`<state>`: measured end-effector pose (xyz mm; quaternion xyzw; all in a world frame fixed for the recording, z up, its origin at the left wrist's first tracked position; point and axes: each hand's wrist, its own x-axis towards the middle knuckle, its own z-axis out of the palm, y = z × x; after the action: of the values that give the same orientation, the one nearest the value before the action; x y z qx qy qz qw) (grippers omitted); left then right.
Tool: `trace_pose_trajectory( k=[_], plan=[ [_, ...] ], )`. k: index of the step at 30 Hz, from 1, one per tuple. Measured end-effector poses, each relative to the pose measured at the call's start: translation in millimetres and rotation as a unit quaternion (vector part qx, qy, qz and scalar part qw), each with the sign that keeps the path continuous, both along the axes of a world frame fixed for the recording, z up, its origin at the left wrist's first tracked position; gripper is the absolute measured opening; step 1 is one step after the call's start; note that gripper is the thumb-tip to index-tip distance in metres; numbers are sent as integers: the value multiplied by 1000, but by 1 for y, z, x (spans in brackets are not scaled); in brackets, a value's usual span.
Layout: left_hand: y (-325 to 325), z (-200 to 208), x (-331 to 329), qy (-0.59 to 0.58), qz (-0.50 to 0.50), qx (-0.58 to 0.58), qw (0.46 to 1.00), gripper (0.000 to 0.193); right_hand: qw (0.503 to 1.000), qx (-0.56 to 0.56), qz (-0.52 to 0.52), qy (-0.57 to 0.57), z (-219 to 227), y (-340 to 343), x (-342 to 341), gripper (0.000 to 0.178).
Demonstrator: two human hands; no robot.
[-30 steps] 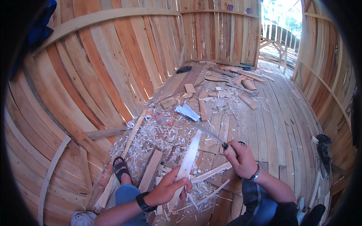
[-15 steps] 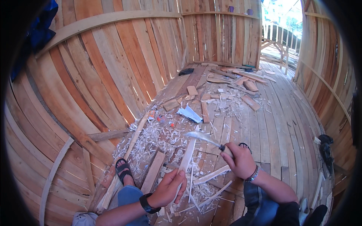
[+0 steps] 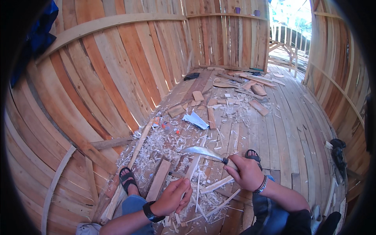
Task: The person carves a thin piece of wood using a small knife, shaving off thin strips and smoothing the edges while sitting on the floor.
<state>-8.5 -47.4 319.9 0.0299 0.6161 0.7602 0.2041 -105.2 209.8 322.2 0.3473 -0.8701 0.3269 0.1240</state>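
- While pale shavings [image 3: 149, 145] are littering the plank floor [image 3: 290, 131], whittling seems to be going on.
- The wooden strip [image 3: 192, 167] is slanting forward from the left hand [image 3: 172, 197], which is gripping it firmly, thumb uppermost.
- The curved knife [image 3: 201, 150] is crossing above the strip, contact being unclear; another stroke is probably calling for steady pressure, clear of the left thumb.
- The right hand [image 3: 246, 172] is wrapping snugly round the handle, knuckles facing up.

two hands [image 3: 171, 197] [image 3: 247, 172], one curved knife [image 3: 203, 151], one held strip [image 3: 192, 167], two sandals [image 3: 128, 181] [image 3: 253, 156], two cups [image 3: 237, 10] [image 3: 257, 13]
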Motion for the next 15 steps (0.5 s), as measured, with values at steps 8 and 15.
trace_pose_trajectory(
  k=[8, 15],
  plan=[
    [3, 2, 2, -3, 1, 11, 1000, 33, 1000, 2, -9, -14, 3, 3, 2, 23],
    [-1, 4, 1, -17, -18, 23, 999, 36, 1000, 25, 9, 15, 8, 4, 5, 27]
  ],
)
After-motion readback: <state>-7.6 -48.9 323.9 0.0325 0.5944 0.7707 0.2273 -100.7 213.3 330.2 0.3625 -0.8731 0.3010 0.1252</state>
